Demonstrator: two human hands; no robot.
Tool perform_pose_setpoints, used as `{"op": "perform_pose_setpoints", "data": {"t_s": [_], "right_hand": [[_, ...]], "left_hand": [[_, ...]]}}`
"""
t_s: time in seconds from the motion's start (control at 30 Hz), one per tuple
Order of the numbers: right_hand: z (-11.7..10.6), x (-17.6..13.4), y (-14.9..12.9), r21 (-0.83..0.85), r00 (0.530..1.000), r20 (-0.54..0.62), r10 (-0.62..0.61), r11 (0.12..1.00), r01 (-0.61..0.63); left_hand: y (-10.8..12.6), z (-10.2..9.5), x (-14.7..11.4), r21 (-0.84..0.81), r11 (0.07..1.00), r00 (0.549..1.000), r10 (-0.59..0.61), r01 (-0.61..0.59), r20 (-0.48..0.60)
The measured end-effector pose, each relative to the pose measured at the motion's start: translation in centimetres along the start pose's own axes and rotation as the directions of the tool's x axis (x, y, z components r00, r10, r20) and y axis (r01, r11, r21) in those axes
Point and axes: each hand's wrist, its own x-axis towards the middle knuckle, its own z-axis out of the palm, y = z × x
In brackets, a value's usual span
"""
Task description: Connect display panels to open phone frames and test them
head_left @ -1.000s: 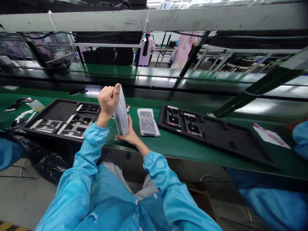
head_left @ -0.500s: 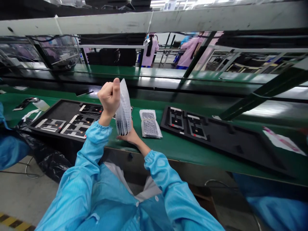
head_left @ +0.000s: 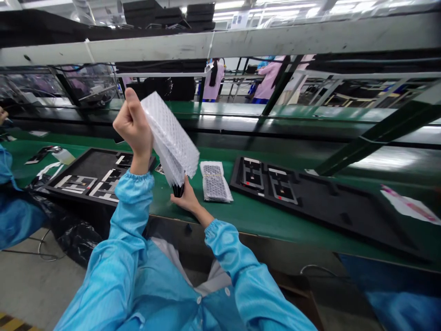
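My left hand (head_left: 135,123) is closed, thumb up, on the upper end of a stack of white bubble-wrap bags (head_left: 174,138), raised above the bench. The bags slant from upper left down to the right. From their lower end stick out the dark edges of several thin flat pieces (head_left: 178,190). My right hand (head_left: 187,197) grips these pieces from below, close over the bench. What the pieces are is hidden by the bags. On the green bench to the right lies another bubble-wrapped bundle (head_left: 215,181) with a band around it.
To the left, a black tray (head_left: 91,161) holds several flat parts. A longer black tray (head_left: 330,202) on the right holds two. A bottle (head_left: 64,155) and a white-and-pink sheet (head_left: 409,204) lie farther out. A post (head_left: 372,135) slants at right; a co-worker's blue sleeve (head_left: 17,207) is at left.
My left hand has moved up and left, drawing the bag tops with it. The bags now lean left, and more of the dark edges shows above my right hand, which stays low.
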Motion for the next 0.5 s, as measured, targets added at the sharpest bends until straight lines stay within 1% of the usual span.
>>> {"op": "perform_pose_setpoints", "data": {"t_s": [0.1, 0.23, 0.4, 0.5], "right_hand": [[0.0, -0.1, 0.5, -0.020, 1.000, 0.004, -0.006, 1.000, 0.006], [-0.1, -0.2, 0.8, -0.033, 1.000, 0.003, 0.017, 0.999, -0.016], [-0.2, -0.2, 0.7, -0.030, 0.999, -0.036, 0.020, 0.999, -0.021], [-0.2, -0.1, 0.7, -0.019, 0.998, -0.055, 0.023, 1.000, -0.024]], "left_hand": [[-1.0, 0.1, 1.6, 0.027, 0.996, 0.996, -0.082, 0.081, 0.021], [-2.7, -0.5, 2.2, 0.057, 0.987, 0.984, -0.154, 0.150, 0.087], [-3.9, -1.2, 2.0, 0.101, 0.985, 0.984, -0.151, 0.142, 0.091], [-4.3, -1.3, 1.9, 0.092, 0.985, 0.980, -0.159, 0.149, 0.119]]}}
